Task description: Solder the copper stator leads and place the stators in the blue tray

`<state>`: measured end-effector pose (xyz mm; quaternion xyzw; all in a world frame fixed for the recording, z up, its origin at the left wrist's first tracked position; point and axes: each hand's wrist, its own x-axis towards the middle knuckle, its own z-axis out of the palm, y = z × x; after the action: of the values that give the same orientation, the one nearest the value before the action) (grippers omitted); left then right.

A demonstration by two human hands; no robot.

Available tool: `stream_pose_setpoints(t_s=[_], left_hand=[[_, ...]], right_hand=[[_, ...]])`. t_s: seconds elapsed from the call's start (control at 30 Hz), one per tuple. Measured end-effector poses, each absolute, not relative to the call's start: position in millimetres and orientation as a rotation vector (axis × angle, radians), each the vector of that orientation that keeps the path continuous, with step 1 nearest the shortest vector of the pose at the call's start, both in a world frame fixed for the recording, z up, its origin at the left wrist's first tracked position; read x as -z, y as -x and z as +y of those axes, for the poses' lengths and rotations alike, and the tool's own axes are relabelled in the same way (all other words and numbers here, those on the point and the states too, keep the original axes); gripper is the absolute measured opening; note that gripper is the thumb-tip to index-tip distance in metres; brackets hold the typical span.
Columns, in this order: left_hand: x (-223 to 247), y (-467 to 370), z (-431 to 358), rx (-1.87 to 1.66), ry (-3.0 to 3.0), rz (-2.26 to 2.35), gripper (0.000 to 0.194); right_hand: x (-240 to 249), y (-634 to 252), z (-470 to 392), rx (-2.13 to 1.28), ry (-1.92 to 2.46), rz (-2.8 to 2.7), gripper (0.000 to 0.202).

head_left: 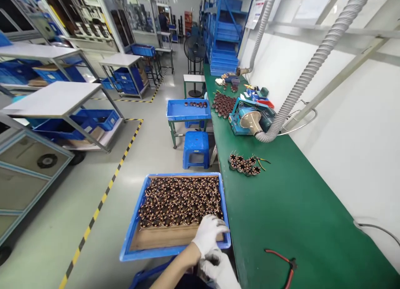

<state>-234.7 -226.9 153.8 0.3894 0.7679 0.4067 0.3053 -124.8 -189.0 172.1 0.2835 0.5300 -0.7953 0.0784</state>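
A gloved left hand [208,232] reaches into a blue tray [134,230], fingers curled loosely over the nearest copper coils [178,201], whether pinching one I cannot tell; just below it, the gloved right hand [220,269] closes around a small dark part [215,260]; red-handled pliers [283,262] lie rightward on the green bench [281,210].

I see white gloves on my left hand [208,234] and right hand [220,269], copper-brown coils [181,201] in a blue tray [134,222], a green bench [281,214], red-handled pliers [286,264].
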Motion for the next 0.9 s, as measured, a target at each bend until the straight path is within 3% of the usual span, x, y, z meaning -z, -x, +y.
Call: stream_pose_setpoints(t_s=[0.1, 0.27, 0.37, 0.47, 0.57, 0.77, 0.9], left_hand=[[-160, 239, -241, -1.159, -0.892, 2.139, 0.073], [-200, 272, -231, -1.413, -0.709, 2.310, 0.056], [-209, 304, -215, -1.097, -0.808, 2.603, 0.028], [-197, 337, -195, -0.709, -0.785, 2.675, 0.024], [-182, 370, -158, -0.552, -0.695, 2.669, 0.030], [-154, 435, -39, -0.409, -0.576, 2.511, 0.072], [-135, 464, 15, -0.230, -0.501, 2.529, 0.058]], right_hand=[[-173, 139, -192, 2.294, -0.677, 1.480, 0.052], [-187, 178, -182, 2.137, -0.347, 1.487, 0.049], [-192, 212, -151, 2.015, -0.315, 1.680, 0.046], [-185, 250, -86, 1.911, -0.363, 1.961, 0.029], [-168, 285, 3, 1.661, -0.723, 2.392, 0.036], [-126, 354, 117, 1.000, -0.975, 2.690, 0.048], [-117, 393, 125, 0.737, -0.835, 2.706, 0.047]])
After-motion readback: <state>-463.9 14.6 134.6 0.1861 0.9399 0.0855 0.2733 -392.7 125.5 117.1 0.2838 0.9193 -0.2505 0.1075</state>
